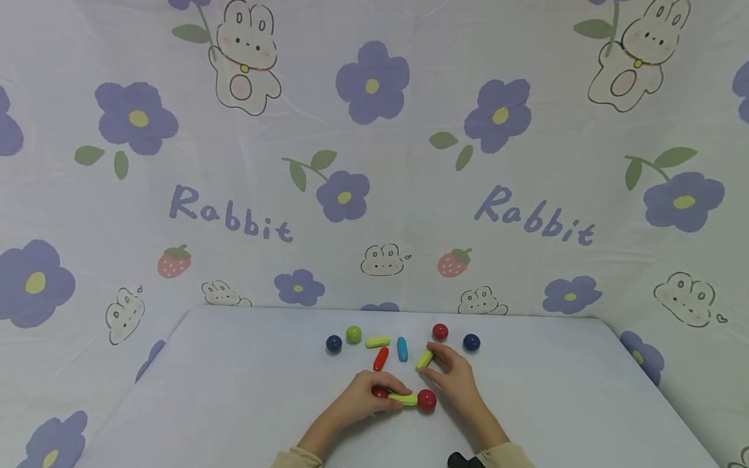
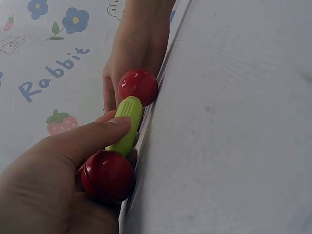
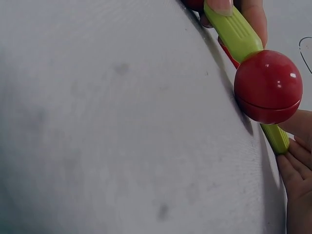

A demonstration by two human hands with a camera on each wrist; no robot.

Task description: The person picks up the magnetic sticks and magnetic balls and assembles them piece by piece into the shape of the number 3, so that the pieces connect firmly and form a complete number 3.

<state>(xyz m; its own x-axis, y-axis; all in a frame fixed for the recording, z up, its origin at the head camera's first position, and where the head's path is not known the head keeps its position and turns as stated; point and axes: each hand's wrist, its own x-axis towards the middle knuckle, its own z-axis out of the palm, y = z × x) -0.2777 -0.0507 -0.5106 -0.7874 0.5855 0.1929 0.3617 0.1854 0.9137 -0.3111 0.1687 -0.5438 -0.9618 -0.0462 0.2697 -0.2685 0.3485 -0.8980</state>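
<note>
My left hand (image 1: 365,395) pinches a yellow-green rod (image 2: 127,114) between thumb and fingers. One red ball (image 2: 139,87) sits at the rod's far end, and another red ball (image 2: 108,176) at the end nearer the palm, so the three form a dumbbell shape low over the white table (image 1: 234,390). To the right and a little farther back, my right hand (image 1: 459,377) holds a second yellow-green rod (image 1: 424,359) between thumb and fingertips. In the right wrist view, the dumbbell's outer ball partly hides that second rod (image 3: 277,140).
Behind the hands lie a red rod (image 1: 381,359), a blue rod (image 1: 402,349) and another yellow-green rod (image 1: 377,341). Dark blue balls (image 1: 334,344), a green ball (image 1: 354,334) and a red ball (image 1: 440,331) stand around them. A patterned curtain (image 1: 409,156) rises behind the table.
</note>
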